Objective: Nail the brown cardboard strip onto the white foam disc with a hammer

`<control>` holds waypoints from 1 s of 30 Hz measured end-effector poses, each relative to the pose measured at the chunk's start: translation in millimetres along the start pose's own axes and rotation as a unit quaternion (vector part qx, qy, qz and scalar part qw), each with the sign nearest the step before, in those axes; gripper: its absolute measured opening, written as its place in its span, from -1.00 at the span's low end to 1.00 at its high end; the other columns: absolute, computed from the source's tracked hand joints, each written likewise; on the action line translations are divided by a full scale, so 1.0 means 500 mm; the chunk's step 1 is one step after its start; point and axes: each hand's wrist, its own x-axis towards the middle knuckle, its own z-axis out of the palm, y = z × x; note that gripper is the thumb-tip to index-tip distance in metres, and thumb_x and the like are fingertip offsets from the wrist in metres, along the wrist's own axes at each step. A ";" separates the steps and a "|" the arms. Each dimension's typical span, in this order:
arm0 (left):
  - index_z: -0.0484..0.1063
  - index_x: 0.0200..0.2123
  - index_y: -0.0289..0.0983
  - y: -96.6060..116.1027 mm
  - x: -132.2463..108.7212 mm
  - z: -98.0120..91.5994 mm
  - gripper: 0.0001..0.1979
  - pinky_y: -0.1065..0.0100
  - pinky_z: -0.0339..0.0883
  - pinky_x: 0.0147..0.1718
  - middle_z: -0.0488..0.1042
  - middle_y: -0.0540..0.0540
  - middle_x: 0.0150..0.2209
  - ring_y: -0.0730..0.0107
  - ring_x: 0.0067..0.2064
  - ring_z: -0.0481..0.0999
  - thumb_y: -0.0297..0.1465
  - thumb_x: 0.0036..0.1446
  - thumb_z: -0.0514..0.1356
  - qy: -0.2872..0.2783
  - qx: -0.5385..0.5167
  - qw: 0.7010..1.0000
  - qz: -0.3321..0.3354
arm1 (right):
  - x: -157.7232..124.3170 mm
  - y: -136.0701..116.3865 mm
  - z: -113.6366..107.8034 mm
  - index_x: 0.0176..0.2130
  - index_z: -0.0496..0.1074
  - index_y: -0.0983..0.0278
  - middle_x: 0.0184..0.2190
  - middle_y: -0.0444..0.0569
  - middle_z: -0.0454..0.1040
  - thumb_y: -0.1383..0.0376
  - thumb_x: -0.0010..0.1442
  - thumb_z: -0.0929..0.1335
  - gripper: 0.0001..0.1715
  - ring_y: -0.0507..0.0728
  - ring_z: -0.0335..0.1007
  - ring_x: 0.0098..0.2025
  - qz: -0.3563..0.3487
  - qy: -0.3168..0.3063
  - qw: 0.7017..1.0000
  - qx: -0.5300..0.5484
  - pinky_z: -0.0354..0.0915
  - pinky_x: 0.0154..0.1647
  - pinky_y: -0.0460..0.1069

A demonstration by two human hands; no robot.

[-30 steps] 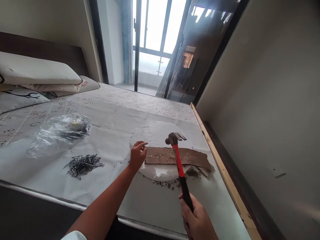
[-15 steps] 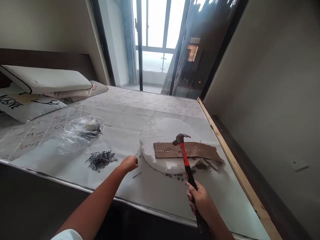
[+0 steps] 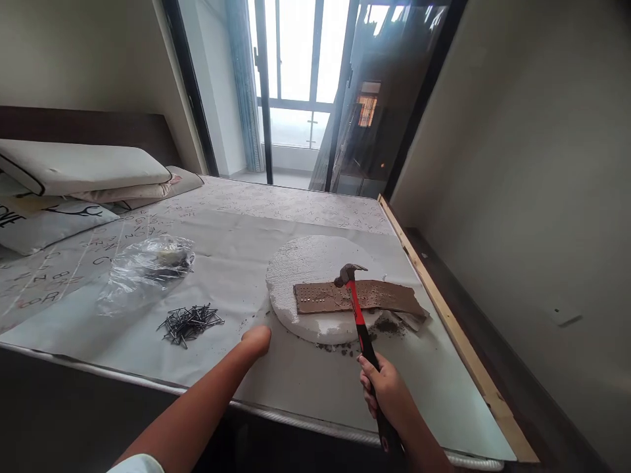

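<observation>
My right hand (image 3: 383, 387) is wrapped round the black handle of a claw hammer (image 3: 355, 302) with a red neck. The hammer's head is over a brown cardboard strip (image 3: 315, 303) with rows of holes and several nail heads. Under the strip lies a round white foam disc (image 3: 290, 263). My left hand (image 3: 257, 340) is low over the grey sheet, left of the disc; its fingers are hidden, so what it holds cannot be seen. A pile of dark nails (image 3: 190, 323) lies to its left.
A clear plastic bag (image 3: 148, 269) sits behind the nails. Dark crumbs (image 3: 387, 325) lie by the disc's front edge. A wooden rail (image 3: 444, 312) runs along the bed's right side. Pillows (image 3: 89, 167) are at the back left.
My left hand has come down to the sheet, where a single loose nail lay before and is no longer visible. The view has shifted slightly; the hammer remains over the cardboard.
</observation>
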 end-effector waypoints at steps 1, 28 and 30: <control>0.06 -0.86 -0.25 0.008 -0.004 -0.010 -0.59 0.25 0.33 -0.46 0.19 0.02 -0.80 0.24 -0.54 0.45 -0.48 -0.39 0.32 -0.015 -0.003 1.000 0.011 | -0.001 -0.002 -0.001 -0.37 0.09 0.22 -0.69 -0.38 0.10 -0.11 -0.02 0.29 -0.50 -0.14 -0.06 -0.81 -0.002 0.001 1.000 0.001 0.02 -0.88 -0.19; 0.54 -0.41 -0.27 0.276 0.104 0.006 -0.89 0.36 0.34 -0.35 0.56 -0.11 -0.41 0.34 -0.33 0.52 -0.42 0.04 0.19 0.256 -0.256 0.892 0.270 | -0.009 -0.006 -0.017 -0.29 0.18 0.25 -0.67 -0.36 0.07 -0.11 0.06 0.26 -0.51 -0.14 -0.09 -0.79 -0.001 -0.012 1.000 0.012 -0.01 -0.87 -0.21; 0.54 -0.41 -0.27 0.276 0.106 0.008 -0.89 0.36 0.34 -0.35 0.56 -0.10 -0.41 0.35 -0.33 0.51 -0.42 0.05 0.19 0.265 -0.253 0.890 0.272 | -0.009 -0.008 -0.014 -0.30 0.17 0.24 -0.68 -0.37 0.07 -0.12 0.04 0.27 -0.49 -0.14 -0.11 -0.80 0.004 -0.014 1.000 0.009 -0.02 -0.87 -0.21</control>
